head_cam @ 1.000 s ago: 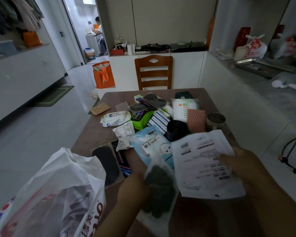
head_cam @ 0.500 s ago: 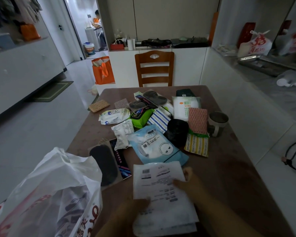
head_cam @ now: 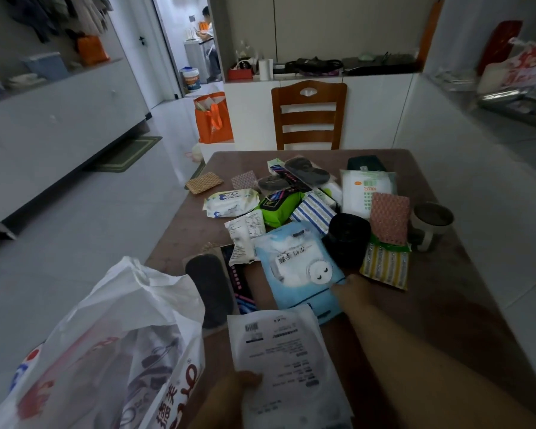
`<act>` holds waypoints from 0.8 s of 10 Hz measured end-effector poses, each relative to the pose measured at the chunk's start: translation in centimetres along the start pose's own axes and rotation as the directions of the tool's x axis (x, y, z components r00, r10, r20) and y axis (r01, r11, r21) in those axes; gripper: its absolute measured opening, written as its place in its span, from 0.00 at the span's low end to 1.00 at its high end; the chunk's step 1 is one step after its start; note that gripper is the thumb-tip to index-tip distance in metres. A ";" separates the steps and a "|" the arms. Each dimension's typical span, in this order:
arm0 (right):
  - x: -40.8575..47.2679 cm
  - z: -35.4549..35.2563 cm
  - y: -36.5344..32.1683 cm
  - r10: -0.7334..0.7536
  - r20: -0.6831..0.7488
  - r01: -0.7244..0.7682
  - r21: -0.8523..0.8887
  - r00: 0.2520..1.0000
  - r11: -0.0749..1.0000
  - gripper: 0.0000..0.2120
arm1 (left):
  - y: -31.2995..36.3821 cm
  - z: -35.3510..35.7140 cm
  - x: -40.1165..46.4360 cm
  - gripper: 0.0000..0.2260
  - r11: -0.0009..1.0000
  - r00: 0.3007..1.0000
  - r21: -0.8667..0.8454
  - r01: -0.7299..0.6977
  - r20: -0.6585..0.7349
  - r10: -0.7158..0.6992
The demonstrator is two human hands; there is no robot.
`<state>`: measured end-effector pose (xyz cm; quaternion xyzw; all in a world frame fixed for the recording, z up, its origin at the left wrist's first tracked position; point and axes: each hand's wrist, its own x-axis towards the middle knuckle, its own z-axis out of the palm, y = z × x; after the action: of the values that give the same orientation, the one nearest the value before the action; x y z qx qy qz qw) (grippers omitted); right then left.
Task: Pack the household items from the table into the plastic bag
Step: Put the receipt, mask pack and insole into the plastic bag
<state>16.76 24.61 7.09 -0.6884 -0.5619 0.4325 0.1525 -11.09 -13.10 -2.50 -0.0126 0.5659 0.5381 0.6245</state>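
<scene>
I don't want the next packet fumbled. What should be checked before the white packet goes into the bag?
1. White packet held by left hand: ok.
2. Plastic bag mouth open: ok, though nobody holds it.
3. Right hand free: not ok, it touches the blue packet.
4. Room left in bag: cannot tell.
5. Items left on table: many.

Single head-worn wide-angle view, forward and down over the table [head_cam: 440,292], near, toward the chair [head_cam: 308,116].
</scene>
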 end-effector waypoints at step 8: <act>-8.3 -0.7 2.4 0.097 0.407 -0.220 0.267 0.908 0.938 0.49 | 4.7 23.0 0.8 0.27 0.985 0.991 0.152 -0.085 0.118 0.068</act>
<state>18.87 16.50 9.40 -0.6007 -0.4481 0.6533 0.1073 1.45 3.77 7.95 0.0885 0.5704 0.5156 0.6332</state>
